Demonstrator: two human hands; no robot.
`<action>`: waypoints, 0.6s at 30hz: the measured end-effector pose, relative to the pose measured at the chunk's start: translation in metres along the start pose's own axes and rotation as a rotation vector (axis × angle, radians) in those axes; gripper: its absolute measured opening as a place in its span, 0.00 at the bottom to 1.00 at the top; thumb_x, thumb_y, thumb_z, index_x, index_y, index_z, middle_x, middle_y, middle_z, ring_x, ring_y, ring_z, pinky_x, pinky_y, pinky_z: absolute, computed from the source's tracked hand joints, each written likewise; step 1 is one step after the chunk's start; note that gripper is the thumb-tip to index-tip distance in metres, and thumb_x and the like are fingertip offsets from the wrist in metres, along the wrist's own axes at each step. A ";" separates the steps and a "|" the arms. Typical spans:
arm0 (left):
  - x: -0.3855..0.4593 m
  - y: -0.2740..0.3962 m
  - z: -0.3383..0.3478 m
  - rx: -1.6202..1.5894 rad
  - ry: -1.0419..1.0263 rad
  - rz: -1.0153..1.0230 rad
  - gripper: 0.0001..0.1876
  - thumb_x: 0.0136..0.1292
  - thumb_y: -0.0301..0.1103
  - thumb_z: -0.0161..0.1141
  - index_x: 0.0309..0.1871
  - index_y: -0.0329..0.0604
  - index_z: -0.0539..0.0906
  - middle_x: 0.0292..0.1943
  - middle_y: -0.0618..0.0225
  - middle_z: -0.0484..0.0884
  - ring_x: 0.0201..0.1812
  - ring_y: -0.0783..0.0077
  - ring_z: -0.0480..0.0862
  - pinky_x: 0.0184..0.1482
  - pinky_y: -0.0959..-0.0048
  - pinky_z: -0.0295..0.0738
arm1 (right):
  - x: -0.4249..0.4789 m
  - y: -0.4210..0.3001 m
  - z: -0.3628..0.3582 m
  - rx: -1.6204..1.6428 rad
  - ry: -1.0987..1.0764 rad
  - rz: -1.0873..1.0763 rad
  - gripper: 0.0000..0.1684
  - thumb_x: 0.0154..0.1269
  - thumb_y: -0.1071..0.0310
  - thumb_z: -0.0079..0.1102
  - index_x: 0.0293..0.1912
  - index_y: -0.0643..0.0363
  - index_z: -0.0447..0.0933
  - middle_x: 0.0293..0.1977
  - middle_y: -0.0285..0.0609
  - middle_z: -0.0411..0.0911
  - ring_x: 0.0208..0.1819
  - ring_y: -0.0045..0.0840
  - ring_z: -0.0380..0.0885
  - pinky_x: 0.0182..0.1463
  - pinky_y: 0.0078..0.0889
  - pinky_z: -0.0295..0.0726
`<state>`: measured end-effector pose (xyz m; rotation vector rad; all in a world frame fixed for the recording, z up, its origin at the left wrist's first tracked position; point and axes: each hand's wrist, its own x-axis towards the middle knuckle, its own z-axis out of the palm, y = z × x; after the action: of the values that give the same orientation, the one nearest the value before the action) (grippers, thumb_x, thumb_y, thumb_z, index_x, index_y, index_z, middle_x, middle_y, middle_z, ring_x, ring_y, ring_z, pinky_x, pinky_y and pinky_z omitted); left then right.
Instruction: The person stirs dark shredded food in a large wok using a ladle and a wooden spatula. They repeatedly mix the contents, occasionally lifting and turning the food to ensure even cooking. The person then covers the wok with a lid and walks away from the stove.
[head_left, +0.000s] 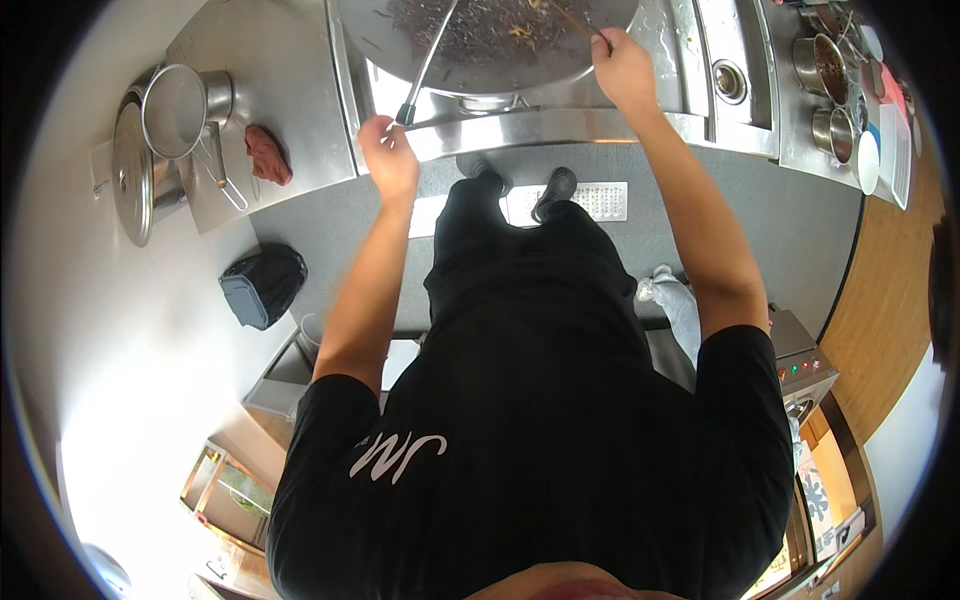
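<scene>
At the top of the head view a wide wok (465, 79) holds a dark, shredded food mixture (487, 34) with some yellowish bits. My left hand (390, 154) is at the wok's near left, its fingers at the dark-tipped end of a long thin metal handle (431, 64) that reaches over the wok. Whether the fingers close on that end is hard to tell. At the wok's right rim my right hand (624, 71) grips a thin brown stick-like utensil (574, 19), which slants into the food. Its far end is hard to make out.
On the left steel counter (300, 97) are a strainer (175, 111), a large lid (133, 176) and a reddish-brown cloth (268, 155). A drain (729, 81) lies right of the wok. Steel pots (832, 135) and a white basket (894, 154) stand farther right. A black-lined bin (266, 285) stands on the floor.
</scene>
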<state>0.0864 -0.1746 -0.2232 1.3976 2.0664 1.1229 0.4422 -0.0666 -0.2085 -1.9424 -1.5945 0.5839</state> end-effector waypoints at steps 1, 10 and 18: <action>-0.030 -0.017 0.004 -0.046 0.141 -0.039 0.12 0.68 0.24 0.59 0.53 0.33 0.77 0.53 0.53 0.78 0.50 0.55 0.81 0.51 0.58 0.79 | -0.007 -0.002 -0.009 0.036 -0.011 0.009 0.18 0.73 0.55 0.57 0.47 0.59 0.84 0.39 0.58 0.86 0.43 0.56 0.85 0.50 0.54 0.83; -0.133 -0.085 0.195 -1.578 0.007 -1.476 0.37 0.83 0.57 0.34 0.84 0.41 0.52 0.81 0.55 0.59 0.78 0.52 0.64 0.78 0.48 0.60 | -0.070 0.008 -0.050 0.131 -0.192 0.042 0.14 0.73 0.60 0.59 0.46 0.61 0.83 0.35 0.58 0.84 0.38 0.52 0.85 0.43 0.48 0.81; -0.088 -0.116 0.161 -1.922 0.126 -1.247 0.28 0.79 0.48 0.43 0.70 0.37 0.74 0.70 0.48 0.75 0.72 0.46 0.72 0.75 0.41 0.64 | -0.068 0.022 -0.082 0.133 -0.222 0.026 0.13 0.76 0.61 0.60 0.46 0.62 0.81 0.25 0.45 0.77 0.25 0.31 0.73 0.33 0.36 0.73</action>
<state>0.1685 -0.2109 -0.4201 -0.7674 0.5850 1.5026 0.4975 -0.1485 -0.1628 -1.8541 -1.6178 0.9202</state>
